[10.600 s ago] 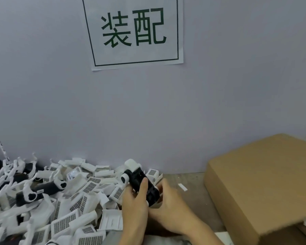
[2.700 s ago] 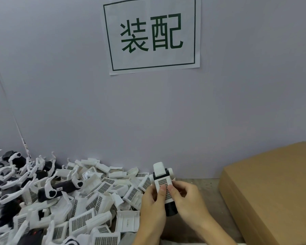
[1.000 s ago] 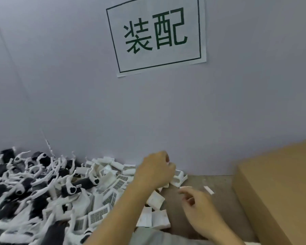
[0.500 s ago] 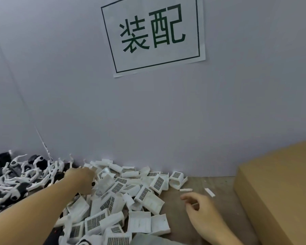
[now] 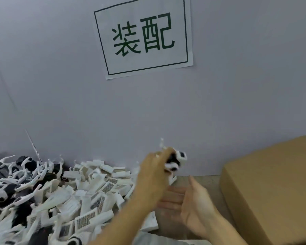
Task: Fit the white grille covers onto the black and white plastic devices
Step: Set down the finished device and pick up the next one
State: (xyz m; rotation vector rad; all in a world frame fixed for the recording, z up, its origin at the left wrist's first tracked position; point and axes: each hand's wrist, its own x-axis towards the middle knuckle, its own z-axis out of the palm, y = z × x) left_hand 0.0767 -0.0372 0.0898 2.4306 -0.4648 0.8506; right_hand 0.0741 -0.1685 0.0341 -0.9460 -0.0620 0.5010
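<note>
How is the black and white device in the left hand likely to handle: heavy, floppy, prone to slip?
Probably light: the left hand lifts the black and white device alone, above the table. Likely stiff, since it looks like moulded plastic and keeps its shape in the grip. Its smooth shell may be a little slippery, though blur hides the exact finger hold.

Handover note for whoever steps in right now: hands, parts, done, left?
Left hand: raised above the bench, gripping a black and white device; no grille cover visible on it, though the image is blurred.
Right hand: open, empty, palm turned toward the left hand.
Parts: loose white grille covers heaped centre-left; more devices piled far left; cardboard box on the right.
Done: a device picked up.
Left: pick a cover, fit it on, then work through both piles.
</note>
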